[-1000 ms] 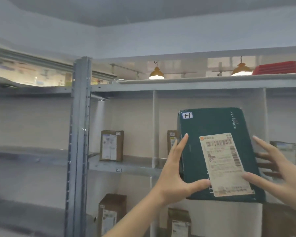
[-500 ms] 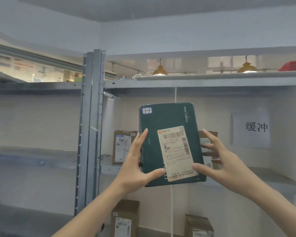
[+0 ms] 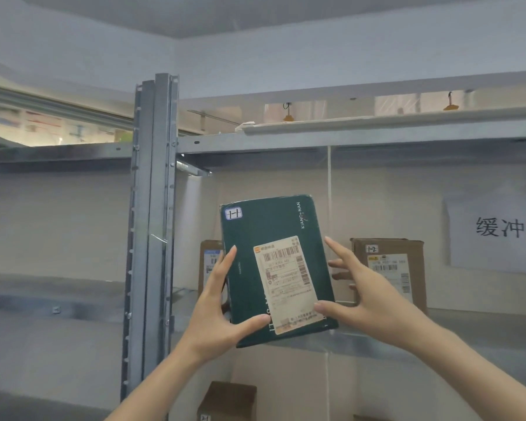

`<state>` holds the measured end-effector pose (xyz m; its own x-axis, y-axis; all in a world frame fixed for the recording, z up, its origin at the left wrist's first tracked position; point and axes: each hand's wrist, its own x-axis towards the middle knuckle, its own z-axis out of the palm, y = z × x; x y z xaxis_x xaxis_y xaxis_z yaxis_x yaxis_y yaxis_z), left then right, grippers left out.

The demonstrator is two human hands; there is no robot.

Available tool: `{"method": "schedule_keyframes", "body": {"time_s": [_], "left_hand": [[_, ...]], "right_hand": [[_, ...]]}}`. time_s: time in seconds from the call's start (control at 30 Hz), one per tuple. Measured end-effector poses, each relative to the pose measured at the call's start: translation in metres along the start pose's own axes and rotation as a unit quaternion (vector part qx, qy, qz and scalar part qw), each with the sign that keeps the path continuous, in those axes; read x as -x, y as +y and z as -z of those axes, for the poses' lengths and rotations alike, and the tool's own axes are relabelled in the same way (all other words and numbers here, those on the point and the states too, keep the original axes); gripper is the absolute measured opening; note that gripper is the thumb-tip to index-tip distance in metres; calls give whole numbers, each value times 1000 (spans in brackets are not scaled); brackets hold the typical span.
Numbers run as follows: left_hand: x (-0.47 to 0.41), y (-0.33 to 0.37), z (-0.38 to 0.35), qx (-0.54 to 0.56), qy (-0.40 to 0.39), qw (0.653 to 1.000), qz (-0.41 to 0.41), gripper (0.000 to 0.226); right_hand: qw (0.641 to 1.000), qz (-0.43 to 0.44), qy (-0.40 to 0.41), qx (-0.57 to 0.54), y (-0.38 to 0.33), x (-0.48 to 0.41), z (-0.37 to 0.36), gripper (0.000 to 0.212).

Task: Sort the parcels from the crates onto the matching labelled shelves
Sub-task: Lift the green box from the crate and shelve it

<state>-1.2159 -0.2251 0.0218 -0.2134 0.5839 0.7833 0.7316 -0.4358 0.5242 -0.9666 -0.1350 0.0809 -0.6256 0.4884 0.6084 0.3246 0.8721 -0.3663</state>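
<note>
Nearly upright green parcel (image 3: 278, 268), top leftward

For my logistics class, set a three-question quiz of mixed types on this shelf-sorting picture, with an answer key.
1. True or false: only the left hand holds the green parcel; the right hand is off it.
2. The corner sticker on the green parcel reads: A) 1-1 B) 1-2 C) 2-1
3. Fill in: the brown box standing on the shelf to the right of the parcel is marked ___.
Key: 1 false, both hands hold it; 2 A; 3 1-2.
</note>
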Motion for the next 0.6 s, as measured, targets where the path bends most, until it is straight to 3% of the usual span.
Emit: {"method": "schedule_keyframes", "body": {"time_s": [0.33, 0.6], "left_hand": [[-43, -46, -17, 29, -63, 997, -25, 112], [-62, -79, -24, 45, -69, 996, -28, 112]], "right_hand": [[997, -34, 62, 35, 22, -17, -26, 100], [991, -42, 76, 102, 31, -38, -48, 98]]}}
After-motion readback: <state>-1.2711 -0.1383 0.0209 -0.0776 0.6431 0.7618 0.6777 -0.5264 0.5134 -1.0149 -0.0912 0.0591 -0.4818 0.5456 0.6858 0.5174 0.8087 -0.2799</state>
